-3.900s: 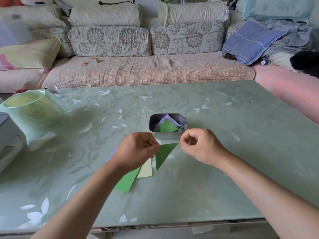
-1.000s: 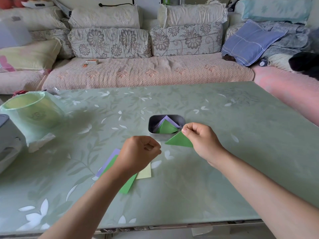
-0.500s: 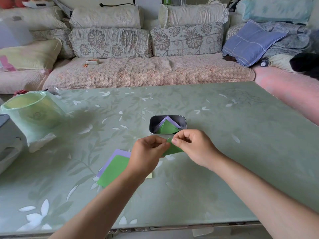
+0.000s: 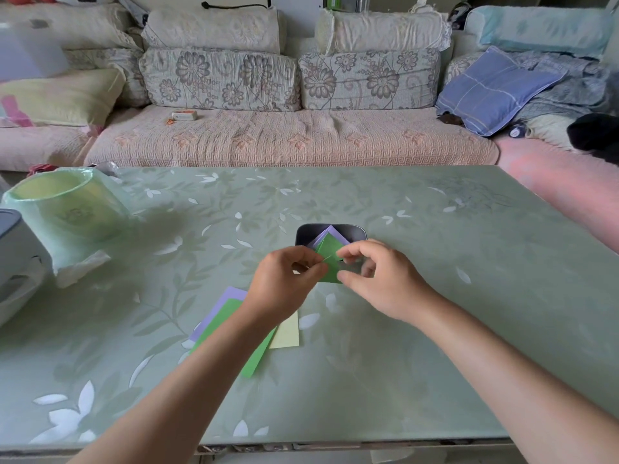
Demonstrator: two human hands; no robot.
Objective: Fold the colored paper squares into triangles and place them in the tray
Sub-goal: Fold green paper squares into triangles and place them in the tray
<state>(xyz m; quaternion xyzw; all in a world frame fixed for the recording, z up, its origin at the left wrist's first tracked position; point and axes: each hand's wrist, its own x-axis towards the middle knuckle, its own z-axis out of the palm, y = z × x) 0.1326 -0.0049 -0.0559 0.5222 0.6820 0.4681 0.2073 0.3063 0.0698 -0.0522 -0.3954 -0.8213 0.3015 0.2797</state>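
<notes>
Small folded green paper (image 4: 330, 276) before dark tray (image 4: 360, 234)

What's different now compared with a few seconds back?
The green triangle left the table: the right hand lifted it toward the tray, then the left hand came over and pinched it too. The tray's folded papers and the loose squares stayed put.

Soft even daylight, faint shadows, wide-angle edge bending, slight blur

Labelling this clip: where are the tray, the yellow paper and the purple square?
tray (image 4: 357, 233): head view, bare dark inside, right side.
yellow paper (image 4: 288, 333): head view, visible strip's middle.
purple square (image 4: 234, 294): head view, exposed far corner.
</notes>
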